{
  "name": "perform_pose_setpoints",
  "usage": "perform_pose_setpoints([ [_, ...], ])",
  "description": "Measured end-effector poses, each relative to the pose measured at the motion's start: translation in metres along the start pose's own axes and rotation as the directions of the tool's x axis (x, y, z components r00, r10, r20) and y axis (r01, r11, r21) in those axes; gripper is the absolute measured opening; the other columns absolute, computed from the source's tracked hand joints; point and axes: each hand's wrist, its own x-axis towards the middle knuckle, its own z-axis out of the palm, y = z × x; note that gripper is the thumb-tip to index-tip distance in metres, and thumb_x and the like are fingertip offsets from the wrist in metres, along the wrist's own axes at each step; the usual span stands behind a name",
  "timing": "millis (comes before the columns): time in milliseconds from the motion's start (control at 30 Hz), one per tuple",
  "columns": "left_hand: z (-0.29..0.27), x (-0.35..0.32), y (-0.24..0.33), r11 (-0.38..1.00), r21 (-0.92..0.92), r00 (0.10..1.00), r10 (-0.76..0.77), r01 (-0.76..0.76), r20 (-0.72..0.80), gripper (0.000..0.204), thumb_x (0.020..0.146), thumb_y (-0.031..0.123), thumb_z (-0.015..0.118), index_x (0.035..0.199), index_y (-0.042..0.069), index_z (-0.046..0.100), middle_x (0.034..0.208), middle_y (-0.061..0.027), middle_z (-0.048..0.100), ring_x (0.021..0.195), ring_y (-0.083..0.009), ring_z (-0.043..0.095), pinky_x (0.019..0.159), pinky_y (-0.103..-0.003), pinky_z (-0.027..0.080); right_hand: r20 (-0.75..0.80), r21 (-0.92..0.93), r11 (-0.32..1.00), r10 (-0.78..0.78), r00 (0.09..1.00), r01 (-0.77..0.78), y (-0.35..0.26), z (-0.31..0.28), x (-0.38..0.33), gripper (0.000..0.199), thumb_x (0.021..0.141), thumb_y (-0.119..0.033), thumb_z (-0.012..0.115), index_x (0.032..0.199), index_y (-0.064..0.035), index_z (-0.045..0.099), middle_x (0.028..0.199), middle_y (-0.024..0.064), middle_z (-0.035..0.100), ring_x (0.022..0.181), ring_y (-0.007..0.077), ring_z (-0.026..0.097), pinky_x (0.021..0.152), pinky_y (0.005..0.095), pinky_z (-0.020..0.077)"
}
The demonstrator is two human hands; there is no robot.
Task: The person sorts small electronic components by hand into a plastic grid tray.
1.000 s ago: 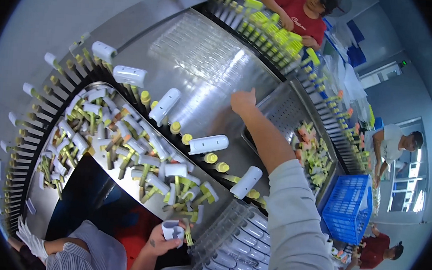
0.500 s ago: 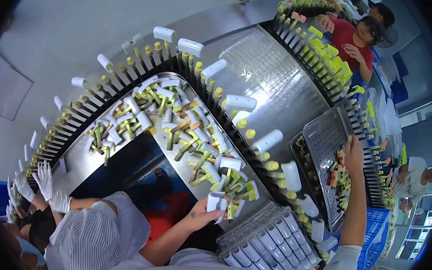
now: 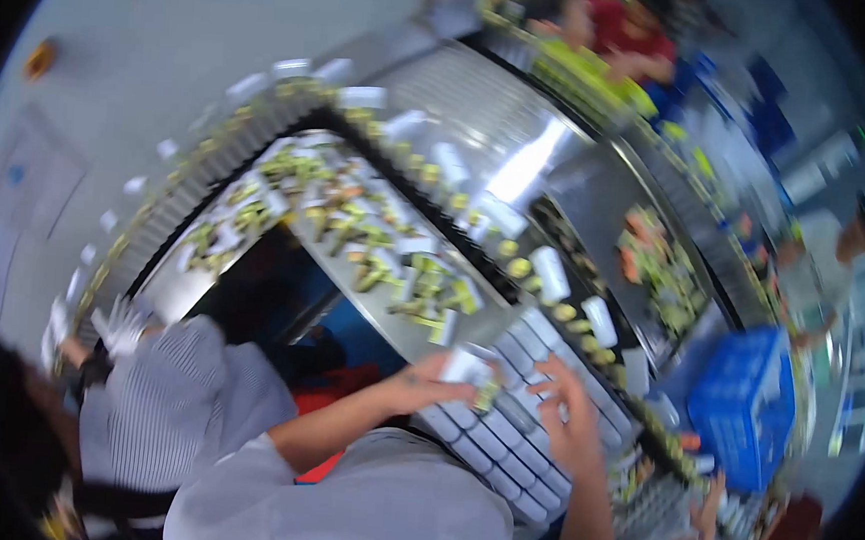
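My left hand (image 3: 437,379) grips a small white tube with a green cap (image 3: 471,371) just above the near end of a grey slotted rack (image 3: 500,445). Close to its right, my right hand (image 3: 570,420) hovers over the same rack with fingers spread, holding nothing that I can see. Behind both hands a metal tray (image 3: 449,316) carries a heap of several white and green tubes (image 3: 393,257). The picture is blurred by motion.
A curved conveyor (image 3: 552,278) carries white tubes past the rack. A blue crate (image 3: 739,402) stands at the right. A person in a striped shirt (image 3: 162,402) with white gloves works at my left. Other people stand at the far side and the right.
My right hand has drawn back from the far right tray to the rack beside my left hand. The view has swung left and down. My left hand keeps hold of the tube.
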Motion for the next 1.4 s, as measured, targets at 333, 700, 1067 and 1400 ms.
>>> perform_pose_setpoints([
  [333, 0.019, -0.036, 0.01, 1.0, 0.01, 0.989, -0.027, 0.029, -0.148, 0.037, 0.09, 0.014, 0.061, 0.123, 0.003, 0.047, 0.109, -0.0092, 0.06, 0.096, -0.0161, 0.062, 0.084, -0.031, 0.049, 0.062, 0.37, 0.878, 0.303, 0.951, -0.304, 0.04, 0.048, -0.03, 0.03, 0.088, 0.006, 0.049, 0.119, 0.0015, 0.05, 0.106, 0.0109, 0.059, 0.079, 0.015, 0.062, 0.064, 0.025, 0.0506],
  [700, -0.013, -0.042, 0.007, 0.999, 0.006, 0.886, 0.031, -0.032, -0.462, 0.04, 0.087, 0.013, 0.064, 0.118, -0.002, 0.046, 0.1, -0.0172, 0.065, 0.082, -0.0201, 0.065, 0.075, -0.034, 0.054, 0.23, 0.822, 0.506, 0.123, 0.965, -0.26, 0.049, 0.049, -0.033, 0.042, 0.088, -0.002, 0.049, 0.13, 0.0008, 0.044, 0.1, 0.0088, 0.057, 0.08, 0.0171, 0.054, 0.073, 0.0304, 0.0446],
  [1067, 0.049, 0.015, -0.023, 0.982, 0.156, 0.979, -0.072, 0.103, -0.192, 0.03, 0.086, 0.019, 0.068, 0.107, 0.0, 0.057, 0.097, -0.009, 0.065, 0.086, -0.0159, 0.062, 0.074, -0.032, 0.052, -0.587, 0.515, 0.855, 0.297, 0.753, 0.064, 0.062, 0.035, -0.075, 0.026, 0.1, -0.025, 0.044, 0.1, -0.0022, 0.057, 0.078, -0.0001, 0.052, 0.061, 0.0063, 0.043, 0.056, 0.0231, 0.0373],
  [1400, 0.068, 0.033, -0.05, 0.308, 0.931, 0.972, 0.189, -0.194, 0.14, 0.042, 0.078, 0.024, 0.071, 0.111, 0.003, 0.054, 0.099, -0.018, 0.061, 0.093, -0.0362, 0.059, 0.081, -0.04, 0.048, -0.663, 0.598, 0.797, 0.431, 0.612, 0.086, 0.094, 0.024, -0.118, 0.018, 0.097, -0.019, 0.05, 0.096, -0.0013, 0.056, 0.085, 0.0039, 0.056, 0.069, 0.0117, 0.056, 0.062, 0.0271, 0.049],
])
